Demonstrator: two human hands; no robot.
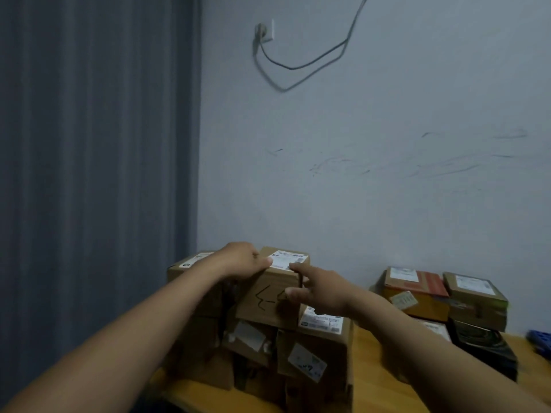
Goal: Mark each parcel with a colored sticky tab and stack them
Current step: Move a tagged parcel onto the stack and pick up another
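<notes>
A person's left hand (244,260) grips the far left top edge of the top parcel (265,293), fingers curled over the cardboard. The right hand (317,289) meets the box's near right corner with forefinger and thumb stretched out. Its other fingers are hidden, so whether it grips or only steadies cannot be told. A thin dark strip (300,280) shows between those two fingers, and what it is cannot be made out.

The parcel sits on top of the left pile (322,347), on a wooden tabletop (372,371) against the wall beside a grey curtain (89,174). It carries one white shipping label (287,260) on top and a black scrawl on its near face.

The parcel looks like a small stiff cardboard box, probably light enough for two hands and unlikely to crush. It is best held by opposite side faces or edges, keeping off the label, since the pile below looks uneven and could shift.

The left pile holds at least four brown boxes, and at least five white labels show on them. The right pile (474,290), well apart, holds at least four boxes, one of them red-taped (417,280) and one dark (483,350). One blue object (540,341) lies at the right edge. No coloured sticky tab can be made out on any box. One wall socket (265,31) with one trailing cord hangs above.
</notes>
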